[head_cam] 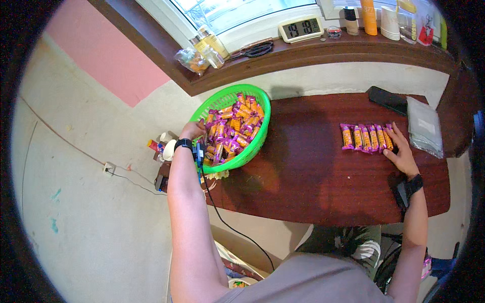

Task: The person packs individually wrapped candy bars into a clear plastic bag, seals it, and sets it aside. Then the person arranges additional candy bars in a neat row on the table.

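A green plastic basket (266,113) full of small snack bars (235,125) in purple and orange wrappers stands at the table's left end. My left hand (192,130) reaches over its left rim, fingertips among the wrappers. Whether a bar is between those fingers is hidden. On the right, several matching bars form a side-by-side row (365,138), standing lengthwise away from me. My right hand (401,153) rests at the right end of this row, thumb and fingers spread and touching the last bar. Both wrists wear black straps, with a device on each.
The dark red wooden table (303,181) bears clear plastic bags (424,125) and a black case (386,99) at right. A black cable (231,225) hangs from my left wrist. Bottles (212,43), scissors (254,50) and a digital clock (301,29) line the windowsill.
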Available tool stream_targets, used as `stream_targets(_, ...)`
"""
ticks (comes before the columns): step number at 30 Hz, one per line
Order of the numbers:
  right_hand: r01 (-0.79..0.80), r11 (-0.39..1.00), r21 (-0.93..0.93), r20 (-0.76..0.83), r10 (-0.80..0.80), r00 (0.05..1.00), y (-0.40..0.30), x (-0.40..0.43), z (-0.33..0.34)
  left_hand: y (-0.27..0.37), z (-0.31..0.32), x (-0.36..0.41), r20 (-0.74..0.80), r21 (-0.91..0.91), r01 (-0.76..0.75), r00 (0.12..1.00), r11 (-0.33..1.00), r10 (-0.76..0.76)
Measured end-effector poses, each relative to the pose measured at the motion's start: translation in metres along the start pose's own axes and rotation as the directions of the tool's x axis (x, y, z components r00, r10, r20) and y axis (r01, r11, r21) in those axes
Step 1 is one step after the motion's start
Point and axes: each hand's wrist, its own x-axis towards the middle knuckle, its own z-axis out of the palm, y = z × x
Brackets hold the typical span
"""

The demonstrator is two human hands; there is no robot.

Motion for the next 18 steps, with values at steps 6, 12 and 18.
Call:
stream_targets(6,0.043,0.998,0.034,-0.025,-0.043,0.999,0.012,0.003,0.005,0.015,-0.020,-0.037,-0.285,-0.508,-0.041,0.951,0.860,-0.123)
stream_targets(12,0.034,0.999,0.014,-0.035,-0.034,0.999,0.013,0.000,0.003,0.095,-0.021,-0.110,-0.314,-0.863,-0.283,0.949,0.418,-0.005)
stream_targets(18,0.034,0.999,0.012,-0.024,-0.034,0.999,0.014,0.001,0.005,0.138,0.003,-0.149,-0.355,-0.805,-0.443,0.893,0.395,0.277)
